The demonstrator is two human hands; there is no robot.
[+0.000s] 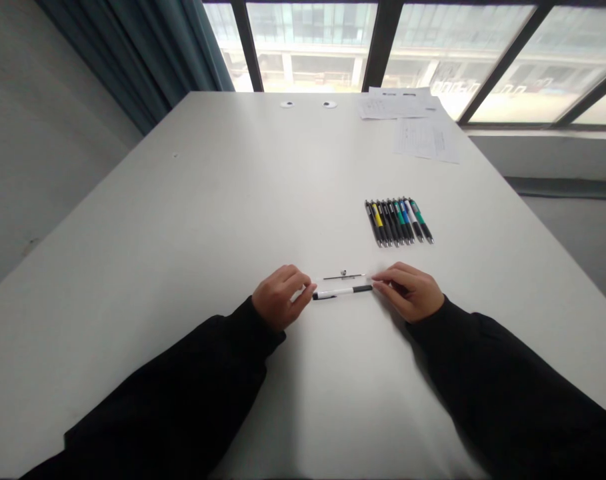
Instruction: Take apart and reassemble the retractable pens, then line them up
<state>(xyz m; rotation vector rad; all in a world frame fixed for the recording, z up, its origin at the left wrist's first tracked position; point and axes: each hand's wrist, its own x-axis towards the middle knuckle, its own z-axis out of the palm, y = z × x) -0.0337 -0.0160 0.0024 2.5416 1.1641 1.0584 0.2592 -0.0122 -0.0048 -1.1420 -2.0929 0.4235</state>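
Note:
A white pen barrel with a black grip section (340, 293) lies nearly level between my two hands. My left hand (284, 295) is closed, with thumb and fingertips at the barrel's left end. At the black right end, the thumb and forefinger of my right hand (410, 290) come close together around the tip. Just beyond the barrel lies a thin dark ink refill (333, 277), roughly parallel to it. Beside the refill is a small metal pen tip (343, 272). A spring cannot be made out clearly.
A row of several click pens (395, 222), black, yellow, green, blue and white, lies side by side beyond my right hand. Printed papers (425, 139) are at the far right of the white table (207, 213). Two oval cable covers (329, 105) sit at the far edge, near the windows.

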